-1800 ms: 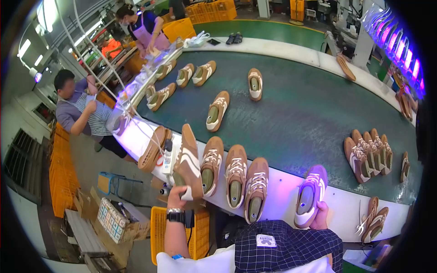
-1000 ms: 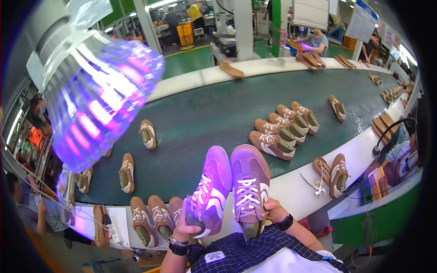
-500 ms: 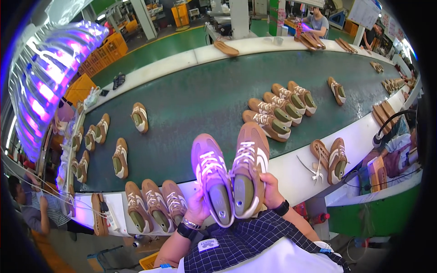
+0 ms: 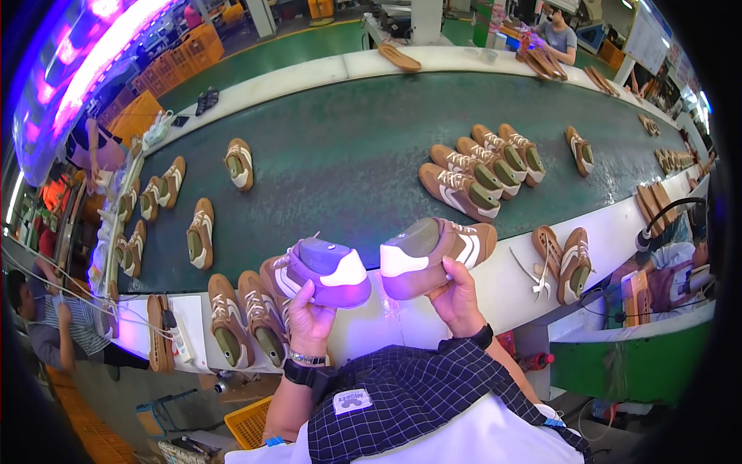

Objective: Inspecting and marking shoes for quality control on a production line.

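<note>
A brown sneaker in each hand
Left hand [image 4: 309, 321] grips the left sneaker [image 4: 321, 271]; right hand [image 4: 457, 298] grips the right sneaker [image 4: 434, 251], heels toward the person, above the white table [image 4: 510, 282] edge.

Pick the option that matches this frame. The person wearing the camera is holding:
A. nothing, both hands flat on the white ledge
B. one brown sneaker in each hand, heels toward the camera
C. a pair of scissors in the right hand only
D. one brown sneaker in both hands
B: the left hand grips one brown white-heeled sneaker, the right hand another brown white-heeled sneaker, heels facing the camera.
</note>
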Demonstrator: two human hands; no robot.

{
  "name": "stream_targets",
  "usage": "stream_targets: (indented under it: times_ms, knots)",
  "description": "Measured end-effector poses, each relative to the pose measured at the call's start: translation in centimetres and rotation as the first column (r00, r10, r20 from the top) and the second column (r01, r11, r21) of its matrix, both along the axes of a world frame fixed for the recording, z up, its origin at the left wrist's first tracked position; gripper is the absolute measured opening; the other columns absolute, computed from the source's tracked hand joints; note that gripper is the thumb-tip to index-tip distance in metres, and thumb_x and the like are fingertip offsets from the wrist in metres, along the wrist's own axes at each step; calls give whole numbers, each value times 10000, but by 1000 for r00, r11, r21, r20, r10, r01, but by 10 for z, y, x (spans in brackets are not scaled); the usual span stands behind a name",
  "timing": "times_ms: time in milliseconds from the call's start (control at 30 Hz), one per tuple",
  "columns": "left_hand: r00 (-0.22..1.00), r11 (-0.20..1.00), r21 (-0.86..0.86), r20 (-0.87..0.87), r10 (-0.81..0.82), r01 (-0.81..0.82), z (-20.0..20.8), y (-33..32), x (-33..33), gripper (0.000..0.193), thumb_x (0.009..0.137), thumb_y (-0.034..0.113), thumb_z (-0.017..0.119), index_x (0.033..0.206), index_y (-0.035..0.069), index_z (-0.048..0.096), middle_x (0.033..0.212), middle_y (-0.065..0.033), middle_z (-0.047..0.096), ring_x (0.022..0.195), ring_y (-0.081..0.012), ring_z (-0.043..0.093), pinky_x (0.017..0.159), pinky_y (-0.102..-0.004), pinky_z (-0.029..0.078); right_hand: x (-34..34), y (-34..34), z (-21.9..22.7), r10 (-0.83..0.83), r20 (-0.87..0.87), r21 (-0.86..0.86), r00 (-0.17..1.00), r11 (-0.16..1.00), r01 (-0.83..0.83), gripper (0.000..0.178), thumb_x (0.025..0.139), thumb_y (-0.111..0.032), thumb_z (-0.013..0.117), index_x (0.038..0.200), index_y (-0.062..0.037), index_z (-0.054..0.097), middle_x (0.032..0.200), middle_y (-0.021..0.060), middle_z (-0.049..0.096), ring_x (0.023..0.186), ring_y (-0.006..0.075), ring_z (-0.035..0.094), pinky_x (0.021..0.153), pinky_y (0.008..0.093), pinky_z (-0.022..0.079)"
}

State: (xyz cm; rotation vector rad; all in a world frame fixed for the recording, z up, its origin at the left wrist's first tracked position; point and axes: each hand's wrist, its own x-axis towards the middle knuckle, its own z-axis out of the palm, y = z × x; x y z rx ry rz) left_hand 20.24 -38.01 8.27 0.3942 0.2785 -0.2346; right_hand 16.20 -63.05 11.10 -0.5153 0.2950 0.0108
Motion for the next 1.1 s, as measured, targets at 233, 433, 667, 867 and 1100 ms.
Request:
stream_targets:
  times_ms: [233, 433, 667, 867, 1100]
  knots:
    - [995, 997, 76, -100, 13, -5, 2, -8, -7, 460, 808, 39, 616, 1244, 68, 472, 1179, -68, 558, 1099, -227, 528, 981, -411, 416, -4, 16, -12, -37, -56, -25, 998, 999, 36, 540, 836, -245, 578, 1294, -31, 390, 1244, 127, 512, 1148, 273, 505, 967, 456, 426]
    - [994, 993, 114, -111, 7, 5, 4, -12, -6, 449, 809, 54, 626, 1233, 62, 478, 1158, -69, 567, 1079, -221, 541, 968, -408, 430, -8, 16, -14, -74, -56, 6, 996, 997, 74, 479, 861, -228, 559, 1266, -23, 408, 1219, 117, 518, 1119, 237, 513, 957, 426, 428]
    - [994, 994, 105, -105, -17, 28, 2, -18, -5, 454, 800, 50, 637, 1226, 64, 480, 1163, -69, 564, 1084, -221, 538, 968, -406, 432, -11, 14, -14, -87, -74, -6, 993, 996, 87, 448, 864, -224, 560, 1243, -23, 430, 1185, 114, 538, 1073, 234, 541, 932, 415, 447]
    - [995, 993, 109, -103, -20, 32, -1, -21, -3, 462, 805, 66, 629, 1238, 75, 469, 1178, -72, 555, 1100, -236, 526, 963, -438, 428, -11, 14, -20, -115, -96, -15, 989, 993, 114, 432, 867, -227, 559, 1229, -23, 440, 1167, 109, 547, 1066, 233, 544, 925, 414, 451]
    - [990, 991, 126, -140, -21, 39, -9, -18, -2, 426, 816, 83, 616, 1220, 67, 480, 1147, -71, 571, 1078, -237, 542, 949, -449, 435, -10, 14, -26, -97, -90, -56, 991, 994, 92, 395, 878, -247, 538, 1210, -47, 461, 1107, 82, 580, 986, 205, 578, 860, 378, 472]
